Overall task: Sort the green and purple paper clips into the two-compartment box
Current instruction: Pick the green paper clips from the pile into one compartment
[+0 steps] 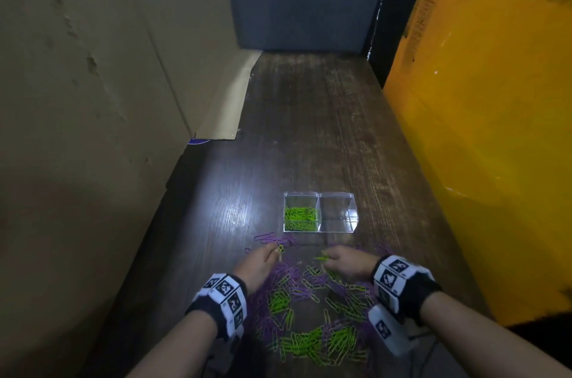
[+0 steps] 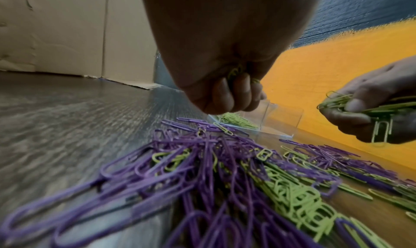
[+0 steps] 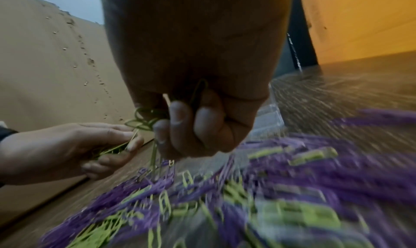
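Both hands are full of green clips, and the box [image 1: 320,230] sits just ahead of them on the bench [image 1: 309,130]. The left hand [image 1: 258,266] curls its fingers around a few green clips [image 1: 280,249]. The right hand [image 1: 348,261] grips a bigger bunch [image 2: 337,102]. The box lies side to side. Its left half already holds green clips [image 1: 301,218], and its right half looks empty. The left hand is nearer the green half, so I think it drops first. The mixed pile [image 1: 309,315] of green and purple clips lies under and behind the hands. The head view shows both box halves. The right wrist view is blurry, and the hand hides most of the box.
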The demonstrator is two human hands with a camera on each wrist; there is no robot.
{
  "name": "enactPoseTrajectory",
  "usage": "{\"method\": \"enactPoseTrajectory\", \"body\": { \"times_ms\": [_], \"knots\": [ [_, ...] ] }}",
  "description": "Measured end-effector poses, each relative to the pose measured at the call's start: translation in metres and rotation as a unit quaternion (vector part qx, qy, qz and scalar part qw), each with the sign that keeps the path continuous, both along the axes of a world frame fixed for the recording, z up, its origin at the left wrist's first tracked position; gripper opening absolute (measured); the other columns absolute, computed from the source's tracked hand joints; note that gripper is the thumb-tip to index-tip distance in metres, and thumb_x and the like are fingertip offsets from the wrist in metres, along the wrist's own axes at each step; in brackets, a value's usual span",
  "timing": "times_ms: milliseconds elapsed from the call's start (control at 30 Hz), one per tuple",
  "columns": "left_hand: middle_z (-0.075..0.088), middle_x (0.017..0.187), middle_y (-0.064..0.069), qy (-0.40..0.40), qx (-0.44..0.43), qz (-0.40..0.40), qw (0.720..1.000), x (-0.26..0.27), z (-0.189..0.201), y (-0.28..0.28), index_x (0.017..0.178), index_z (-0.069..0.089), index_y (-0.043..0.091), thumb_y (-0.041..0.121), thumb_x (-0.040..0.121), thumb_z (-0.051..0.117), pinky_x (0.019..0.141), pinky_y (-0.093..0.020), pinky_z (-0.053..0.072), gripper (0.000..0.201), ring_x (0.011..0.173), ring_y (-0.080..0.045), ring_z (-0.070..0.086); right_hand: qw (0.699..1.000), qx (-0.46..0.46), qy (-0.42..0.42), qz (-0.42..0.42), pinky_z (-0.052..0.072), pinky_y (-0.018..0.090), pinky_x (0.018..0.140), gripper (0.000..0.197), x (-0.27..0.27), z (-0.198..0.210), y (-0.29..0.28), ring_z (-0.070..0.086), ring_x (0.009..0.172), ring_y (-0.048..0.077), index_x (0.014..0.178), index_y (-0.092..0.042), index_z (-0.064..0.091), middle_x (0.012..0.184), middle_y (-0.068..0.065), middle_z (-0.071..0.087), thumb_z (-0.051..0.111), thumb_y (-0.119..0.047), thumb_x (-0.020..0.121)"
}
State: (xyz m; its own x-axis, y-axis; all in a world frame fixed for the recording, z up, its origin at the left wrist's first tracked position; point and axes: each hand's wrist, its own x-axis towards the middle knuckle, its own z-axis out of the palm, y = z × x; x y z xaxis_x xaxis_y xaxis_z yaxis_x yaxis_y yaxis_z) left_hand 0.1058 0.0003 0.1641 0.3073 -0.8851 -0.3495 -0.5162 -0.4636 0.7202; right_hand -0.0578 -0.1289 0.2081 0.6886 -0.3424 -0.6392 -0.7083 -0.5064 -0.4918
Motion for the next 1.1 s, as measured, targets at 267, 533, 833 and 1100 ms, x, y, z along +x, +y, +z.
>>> {"method": "enactPoseTrajectory", "body": {
  "times_ms": [267, 533, 833, 1100],
  "knots": [
    [0.048, 0.06, 0.002, 0.116, -0.064, 0.088, 0.987, 0.011, 0.007, 0.0, 0.075, 0.054, 0.019, 0.018, 0.1, 0.036, 0.053, -0.023, 0.032, 0.031, 0.047, -0.002, 0.042, 0.994, -0.093, -0.046, -0.027, 0.037, 0.022, 0.059, 0.022, 0.077, 0.051, -0.057, 0.05, 0.068, 0.02, 0.098, -0.002, 0.063, 0.077, 0.013, 0.057, 0.045, -0.012, 0.092],
    [0.049, 0.077, -0.041, 0.133, -0.052, 0.144, 0.979, 0.028, 0.013, 0.002, 0.088, 0.054, -0.008, 0.023, 0.097, 0.04, 0.066, -0.05, 0.045, 0.034, 0.071, -0.049, 0.052, 0.953, -0.251, 0.114, 0.124, 0.058, 0.041, 0.077, 0.028, 0.142, -0.074, -0.127, 0.067, 0.083, 0.03, 0.1, -0.01, 0.065, 0.097, 0.012, 0.07, 0.066, -0.025, 0.076],
    [0.039, 0.054, 0.009, 0.036, 0.006, 0.077, 0.996, 0.044, 0.018, -0.016, 0.069, 0.05, 0.016, 0.024, 0.099, 0.038, 0.048, -0.018, 0.03, 0.033, 0.048, -0.004, 0.035, 0.997, -0.074, -0.012, -0.031, 0.048, 0.017, 0.05, 0.031, 0.119, 0.033, -0.082, 0.058, 0.066, 0.021, 0.12, 0.0, 0.058, 0.096, 0.017, 0.063, 0.048, -0.003, 0.09],
    [0.063, 0.073, -0.007, -0.055, -0.001, -0.02, 0.998, 0.037, 0.047, -0.115, 0.093, 0.065, 0.005, 0.022, 0.096, 0.044, 0.067, -0.028, 0.047, 0.027, 0.06, -0.018, 0.053, 0.975, -0.06, -0.155, -0.145, 0.041, 0.008, 0.051, 0.021, 0.012, 0.017, -0.063, 0.053, 0.055, -0.004, 0.097, -0.012, 0.064, 0.088, 0.008, 0.064, 0.048, -0.001, 0.09]
  ]
}}
